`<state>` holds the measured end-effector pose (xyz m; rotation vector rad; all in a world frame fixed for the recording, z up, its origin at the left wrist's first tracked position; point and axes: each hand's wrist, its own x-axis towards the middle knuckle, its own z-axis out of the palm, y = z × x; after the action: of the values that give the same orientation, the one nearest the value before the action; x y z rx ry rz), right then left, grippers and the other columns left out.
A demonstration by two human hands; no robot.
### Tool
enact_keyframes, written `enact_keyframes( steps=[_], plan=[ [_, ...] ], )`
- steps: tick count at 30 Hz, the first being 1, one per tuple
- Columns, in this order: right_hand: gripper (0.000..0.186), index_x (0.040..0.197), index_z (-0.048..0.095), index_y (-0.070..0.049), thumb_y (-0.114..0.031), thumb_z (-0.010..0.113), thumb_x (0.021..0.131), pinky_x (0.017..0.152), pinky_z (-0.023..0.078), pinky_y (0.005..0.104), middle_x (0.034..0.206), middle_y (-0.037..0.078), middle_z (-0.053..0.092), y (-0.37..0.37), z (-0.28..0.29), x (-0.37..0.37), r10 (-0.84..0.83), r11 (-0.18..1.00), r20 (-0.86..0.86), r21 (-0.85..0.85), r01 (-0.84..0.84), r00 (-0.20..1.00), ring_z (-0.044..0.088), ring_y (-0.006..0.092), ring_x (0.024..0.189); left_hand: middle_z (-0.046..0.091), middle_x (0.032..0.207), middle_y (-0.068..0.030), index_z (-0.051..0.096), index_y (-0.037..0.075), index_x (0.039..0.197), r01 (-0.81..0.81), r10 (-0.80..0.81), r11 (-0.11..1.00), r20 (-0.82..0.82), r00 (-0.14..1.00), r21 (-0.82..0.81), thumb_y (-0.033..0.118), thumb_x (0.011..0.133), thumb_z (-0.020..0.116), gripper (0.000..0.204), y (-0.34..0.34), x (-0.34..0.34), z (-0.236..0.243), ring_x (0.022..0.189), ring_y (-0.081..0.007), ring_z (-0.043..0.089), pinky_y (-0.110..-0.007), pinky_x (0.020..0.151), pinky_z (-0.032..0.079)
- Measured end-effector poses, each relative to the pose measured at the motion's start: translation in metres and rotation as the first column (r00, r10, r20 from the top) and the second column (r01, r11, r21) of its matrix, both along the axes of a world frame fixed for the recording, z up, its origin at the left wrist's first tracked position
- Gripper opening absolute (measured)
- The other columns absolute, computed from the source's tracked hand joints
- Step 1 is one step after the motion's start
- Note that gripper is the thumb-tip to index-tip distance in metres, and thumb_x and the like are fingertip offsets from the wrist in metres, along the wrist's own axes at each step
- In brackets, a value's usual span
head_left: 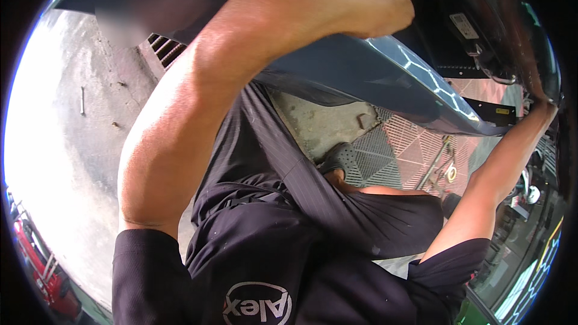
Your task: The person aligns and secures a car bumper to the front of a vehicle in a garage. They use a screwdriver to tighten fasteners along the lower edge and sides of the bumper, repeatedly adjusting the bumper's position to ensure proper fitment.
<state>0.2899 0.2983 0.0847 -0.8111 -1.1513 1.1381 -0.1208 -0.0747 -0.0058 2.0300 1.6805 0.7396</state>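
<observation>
A blue-grey glossy car body panel (343, 66) runs across the upper middle, slanting down to the right. My left arm reaches over it, and my left hand (385, 6) sits curled against the dark area above the panel's edge. Its fingertips, and whatever they grip, are hidden. At the far right, my right forearm reaches up along a dark, shiny car surface (512, 18). My right hand (546, 108) is mostly lost at the dark rim, its fingers hidden. Between the hands, a pale label (463, 26) and a metal latch-like part (500, 77) sit on the dark part.
Beneath the panel lie grey and red grated floor tiles (415, 144), with a long thin tool (435, 165) and a yellowish ring (451, 173) on them. A wrench (82, 101) rests on the concrete at left, near a floor grate (164, 49). My clog-shod foot (341, 157) is below the panel.
</observation>
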Motion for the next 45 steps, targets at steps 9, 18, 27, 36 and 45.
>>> enact_keyframes(
  steps=[9, 18, 27, 36, 45],
  plan=[
    [0.053, 0.128, 0.065, -0.005, -0.049, 0.05, 0.104, 0.103, 0.05, 0.0565, 0.125, 0.016, 0.069, -0.005, 0.017, -0.009, -0.03, 0.999, 0.069, 0.023, 0.029, 0.997, 0.065, 0.034, 0.116, 0.068, 0.079, -0.0256, 0.061, -0.007, 0.093, 0.07, -0.062, 0.996, 0.116, 0.991, -0.06, 0.01, 0.088, 0.053, 0.019, 0.016, -0.003, -0.016, 0.078, -0.0419, 0.069, -0.049, 0.074, 0.054],
    [0.052, 0.13, 0.064, -0.004, -0.047, 0.051, 0.104, 0.105, 0.049, 0.0562, 0.128, 0.016, 0.068, -0.011, 0.023, -0.019, -0.033, 0.999, 0.08, 0.029, 0.031, 0.996, 0.064, 0.0341, 0.118, 0.069, 0.08, -0.025, 0.06, -0.006, 0.101, 0.083, -0.07, 0.993, 0.148, 0.987, -0.089, 0.009, 0.088, 0.053, 0.021, 0.028, 0.002, -0.016, 0.076, -0.0401, 0.069, -0.048, 0.072, 0.054],
    [0.051, 0.131, 0.063, -0.003, -0.045, 0.051, 0.104, 0.106, 0.048, 0.0559, 0.13, 0.017, 0.066, -0.018, 0.025, -0.001, -0.065, 0.998, 0.08, 0.024, 0.063, 0.995, 0.063, 0.0342, 0.119, 0.069, 0.08, -0.0244, 0.058, -0.005, 0.108, 0.101, -0.082, 0.988, 0.16, 0.984, -0.115, 0.007, 0.087, 0.052, 0.025, 0.038, 0.011, -0.019, 0.074, -0.0382, 0.068, -0.047, 0.07, 0.054],
    [0.05, 0.133, 0.062, -0.002, -0.043, 0.052, 0.104, 0.107, 0.047, 0.0556, 0.132, 0.018, 0.065, -0.015, 0.027, 0.0, -0.072, 0.997, 0.087, 0.025, 0.07, 0.994, 0.062, 0.0343, 0.121, 0.069, 0.081, -0.0238, 0.056, -0.004, 0.116, 0.104, -0.08, 0.987, 0.191, 0.978, -0.12, 0.006, 0.086, 0.052, 0.032, 0.048, 0.011, -0.02, 0.073, -0.0364, 0.068, -0.046, 0.069, 0.054],
    [0.05, 0.134, 0.061, -0.001, -0.04, 0.052, 0.104, 0.109, 0.046, 0.0553, 0.134, 0.018, 0.064, -0.018, 0.024, 0.007, -0.076, 0.997, 0.047, 0.03, 0.075, 0.996, 0.061, 0.0344, 0.123, 0.07, 0.082, -0.0232, 0.054, -0.003, 0.123, 0.09, -0.064, 0.99, 0.215, 0.975, -0.112, 0.005, 0.085, 0.051, 0.039, 0.058, 0.013, -0.019, 0.071, -0.0345, 0.068, -0.045, 0.067, 0.055]
  ],
)
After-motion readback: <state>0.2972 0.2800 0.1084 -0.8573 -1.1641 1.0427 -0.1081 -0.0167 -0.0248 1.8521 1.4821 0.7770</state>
